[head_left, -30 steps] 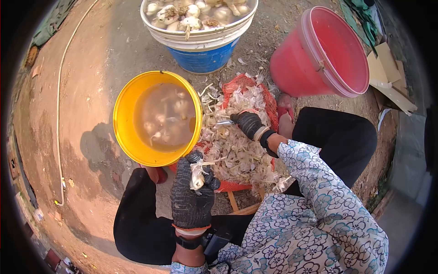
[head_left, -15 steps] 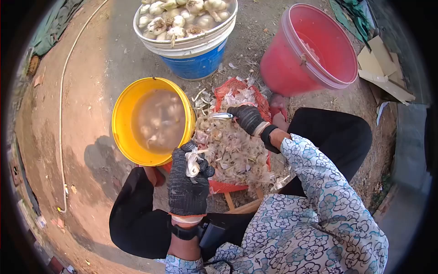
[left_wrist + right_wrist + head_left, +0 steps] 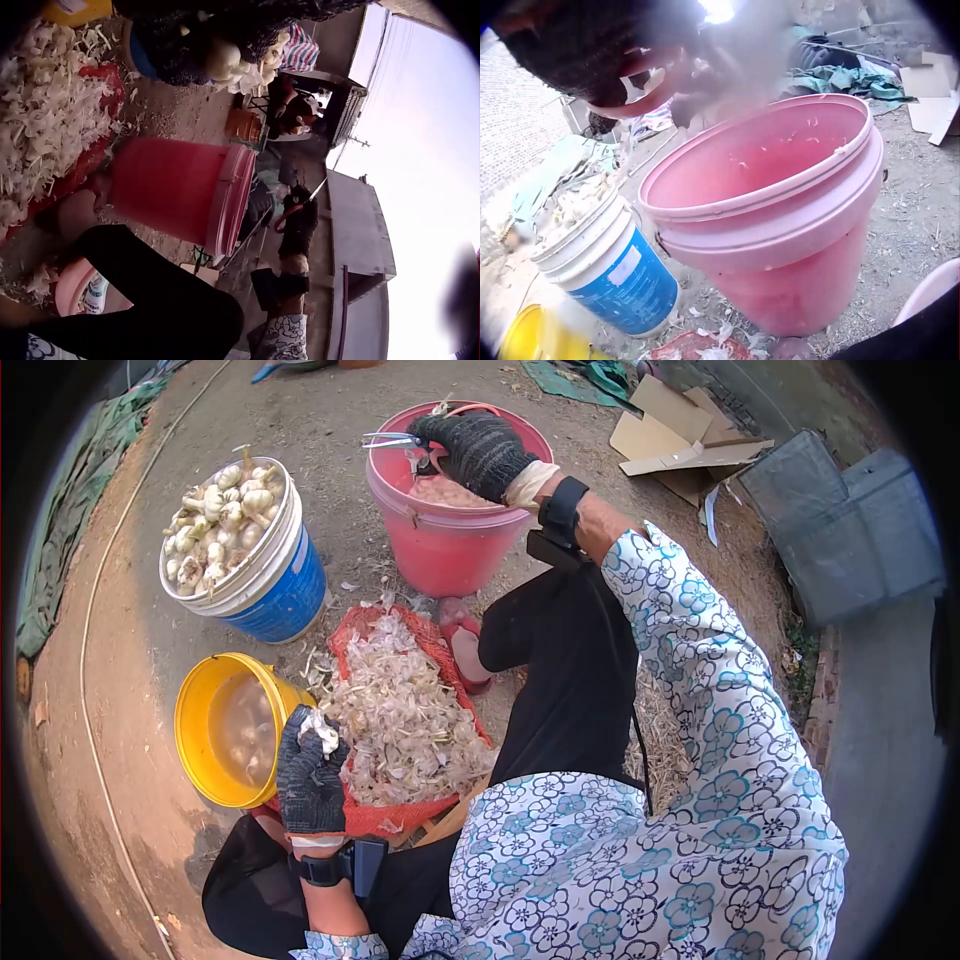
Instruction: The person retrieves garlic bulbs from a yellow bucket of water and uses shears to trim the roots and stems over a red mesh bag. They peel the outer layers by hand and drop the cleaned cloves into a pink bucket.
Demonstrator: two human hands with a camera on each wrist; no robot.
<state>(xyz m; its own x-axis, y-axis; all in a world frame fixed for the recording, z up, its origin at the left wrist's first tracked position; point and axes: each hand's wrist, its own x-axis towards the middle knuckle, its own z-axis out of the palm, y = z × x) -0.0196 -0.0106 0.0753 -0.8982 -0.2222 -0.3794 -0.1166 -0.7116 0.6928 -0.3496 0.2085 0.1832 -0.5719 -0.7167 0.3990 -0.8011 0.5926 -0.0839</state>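
Observation:
Over the rim of the pink bucket [image 3: 445,555] is my gloved right hand [image 3: 478,455], gripping scissors [image 3: 392,442] whose metal blades point left. Their reddish handle loop shows in the left wrist view. Pale pieces lie inside this bucket. My gloved left hand [image 3: 312,788] holds a garlic bulb [image 3: 319,731] beside the yellow bucket [image 3: 188,735], at the left edge of the peelings. Close up in the left wrist view, the garlic bulb [image 3: 223,60] is white and smooth, with dark glove knit around it.
Garlic peelings [image 3: 405,710] cover a red mesh sack [image 3: 375,818] between my legs. A blue-and-white bucket [image 3: 290,600] heaped with garlic stands behind the yellow one, which contains cloudy water and bulbs. Cardboard [image 3: 670,420] lies at the back right; a hose [image 3: 88,650] runs along the left.
My right hand has moved with the scissors from above the peelings out to the pink bucket. The head view has swung right. The left hand keeps its hold on the garlic bulb.

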